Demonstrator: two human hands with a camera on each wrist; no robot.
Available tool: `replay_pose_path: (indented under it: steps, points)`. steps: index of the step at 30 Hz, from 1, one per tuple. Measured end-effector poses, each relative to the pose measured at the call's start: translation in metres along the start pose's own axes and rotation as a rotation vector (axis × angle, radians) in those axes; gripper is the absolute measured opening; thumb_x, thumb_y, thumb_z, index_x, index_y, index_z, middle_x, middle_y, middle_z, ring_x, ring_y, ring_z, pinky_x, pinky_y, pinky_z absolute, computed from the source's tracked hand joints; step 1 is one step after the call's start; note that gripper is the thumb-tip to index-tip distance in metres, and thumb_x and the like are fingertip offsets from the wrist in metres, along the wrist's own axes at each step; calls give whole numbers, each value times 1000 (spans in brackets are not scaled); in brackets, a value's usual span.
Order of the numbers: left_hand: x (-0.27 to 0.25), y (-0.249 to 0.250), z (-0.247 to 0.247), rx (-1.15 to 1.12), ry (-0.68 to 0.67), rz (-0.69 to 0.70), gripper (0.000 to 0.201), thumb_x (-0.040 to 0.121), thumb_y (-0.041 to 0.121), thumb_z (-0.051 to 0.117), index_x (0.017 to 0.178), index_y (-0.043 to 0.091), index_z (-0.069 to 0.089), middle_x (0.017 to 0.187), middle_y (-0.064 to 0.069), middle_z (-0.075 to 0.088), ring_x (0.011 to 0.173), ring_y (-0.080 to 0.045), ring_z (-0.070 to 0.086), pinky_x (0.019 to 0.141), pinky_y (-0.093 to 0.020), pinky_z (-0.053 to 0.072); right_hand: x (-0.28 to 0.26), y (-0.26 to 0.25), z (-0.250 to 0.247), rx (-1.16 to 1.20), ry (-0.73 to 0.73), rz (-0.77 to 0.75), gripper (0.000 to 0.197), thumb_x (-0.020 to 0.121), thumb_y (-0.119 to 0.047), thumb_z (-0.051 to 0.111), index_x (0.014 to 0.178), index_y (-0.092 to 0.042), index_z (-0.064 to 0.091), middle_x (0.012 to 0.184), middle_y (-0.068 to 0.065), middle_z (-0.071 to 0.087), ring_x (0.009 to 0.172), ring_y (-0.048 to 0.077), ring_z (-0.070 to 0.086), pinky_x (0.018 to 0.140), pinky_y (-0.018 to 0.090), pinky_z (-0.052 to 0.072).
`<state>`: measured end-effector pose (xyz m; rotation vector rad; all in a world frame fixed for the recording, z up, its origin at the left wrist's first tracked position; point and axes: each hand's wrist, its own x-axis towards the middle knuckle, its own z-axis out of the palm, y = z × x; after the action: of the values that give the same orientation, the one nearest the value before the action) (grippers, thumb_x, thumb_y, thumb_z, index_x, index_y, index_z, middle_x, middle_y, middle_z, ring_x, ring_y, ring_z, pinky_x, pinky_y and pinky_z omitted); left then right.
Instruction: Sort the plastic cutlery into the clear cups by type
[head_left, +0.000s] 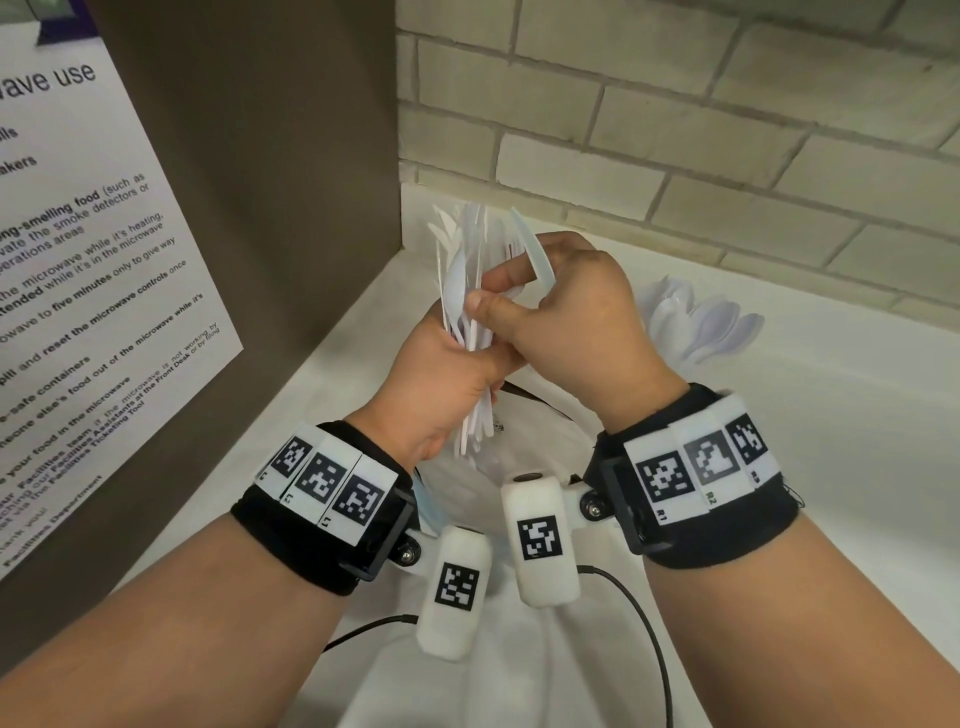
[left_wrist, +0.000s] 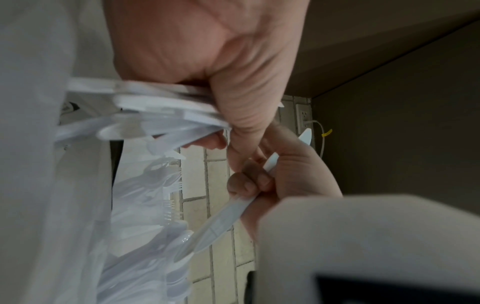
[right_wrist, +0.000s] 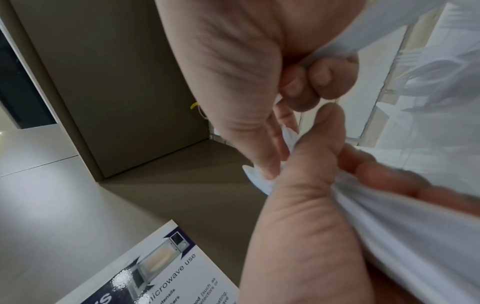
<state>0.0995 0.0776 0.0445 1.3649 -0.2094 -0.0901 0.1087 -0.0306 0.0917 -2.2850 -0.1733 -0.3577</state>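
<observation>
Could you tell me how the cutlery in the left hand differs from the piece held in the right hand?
The left hand grips a thick bundle of cutlery in a closed fist; the right hand holds a single knife. The bundle stands roughly upright and fanned; the knife leans across the right fingers. Both are white plastic.

The left hand (head_left: 441, 384) covers the middle of the cutlery bundle (head_left: 470, 291), so single pieces there cannot be told apart. Behind the right hand (head_left: 576, 317), the cup of spoons (head_left: 701, 322) shows only bowls (its wall is hidden). The microwave notice (head_left: 88, 291) is cut off at the frame's left edge.
</observation>
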Motion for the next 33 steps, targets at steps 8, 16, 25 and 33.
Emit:
replay_pose_path:
  steps: [8,16,25,33]
  points:
    - [6,-12,-8,-156,-12,-146,37,53,18,83,85,16,66,60,-1,54,52,-13,49,56,-30,48,-2,-2,3,348,63,167,25,92,-17,54,68,-23,47,48,-15,47,47,3,45,55,24,36]
    - [7,-14,-11,-206,-31,-155,22,72,34,74,86,20,65,63,2,50,51,-12,47,53,-28,47,6,-3,-5,658,309,229,16,95,-19,48,80,-24,47,86,2,74,56,12,48,59,27,36]
    - [6,-16,-12,-286,-16,-203,7,84,21,68,89,16,66,68,0,53,57,-12,52,56,-28,49,18,-6,-34,742,491,163,11,102,-18,39,103,-11,47,58,1,65,56,15,54,55,27,40]
    - [11,-11,-2,141,180,-59,33,86,29,70,103,5,53,69,-3,57,52,-17,55,58,-35,55,11,-9,-18,330,185,69,14,86,-32,69,78,-23,62,52,-14,51,45,4,47,50,24,41]
